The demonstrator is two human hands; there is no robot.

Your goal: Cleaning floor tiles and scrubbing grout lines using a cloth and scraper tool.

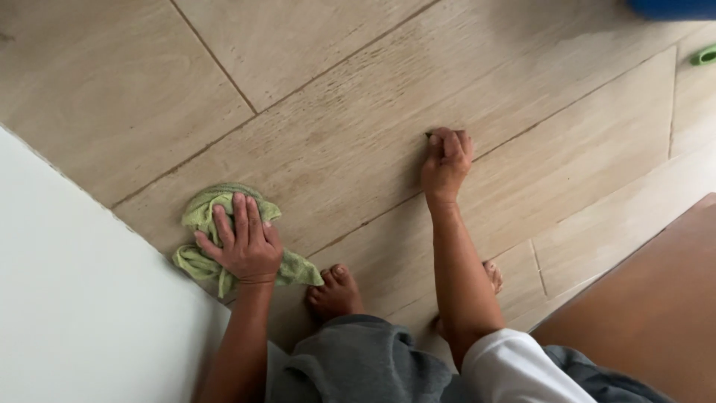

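Your knees, in grey cloth, fill the bottom of the view as you crouch, bare feet flat on the floor of pale wood-look tiles. Take the green cloth as your landmark: it lies bunched on the tile just beside the white wall, and your left hand presses down on top of it, fingers spread apart and flat over the folds, not clamped around them.

Well to the right of the cloth and a little farther from you, your right hand rests on the floor with its fingers drawn together in a pinch on something small and dark — what it is cannot be told — right at a grout line.

By the look of it, the step in hand is working at a spot on the tile with the right hand while the cloth waits under the left. A wipe there would call for sliding the cloth across to that spot, well clear of your toes.

Far beyond the cloth, at the top right edge, sit a blue object and a green one; a brown surface lies at the right.
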